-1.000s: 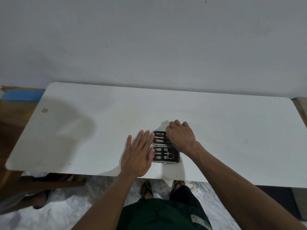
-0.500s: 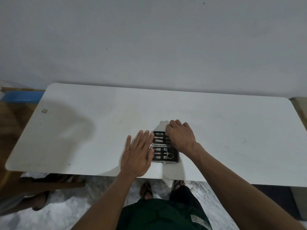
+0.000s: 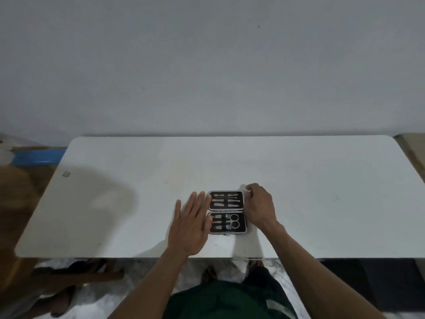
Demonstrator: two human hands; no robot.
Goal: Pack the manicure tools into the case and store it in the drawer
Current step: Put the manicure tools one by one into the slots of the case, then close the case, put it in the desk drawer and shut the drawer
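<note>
Tools are sitting strapped inside the open black metal-rimmed manicure case [image 3: 227,212] near the white table's [image 3: 322,180] six o'clock edge. My left hand [image 3: 190,223] is lying spread flat, fingertips touching the case's nine o'clock side; my right hand [image 3: 258,203] is curling loosely at three o'clock, holding nothing that I can see. I'm judging it light, stiff and hinged, best gripped by the far rim.

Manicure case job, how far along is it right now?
Done: tools sit strapped in both halves of the open case. In hand: left hand lies flat at its left edge, right hand curls at its far right corner. Left: closing it and storing it; no drawer shows.
</note>
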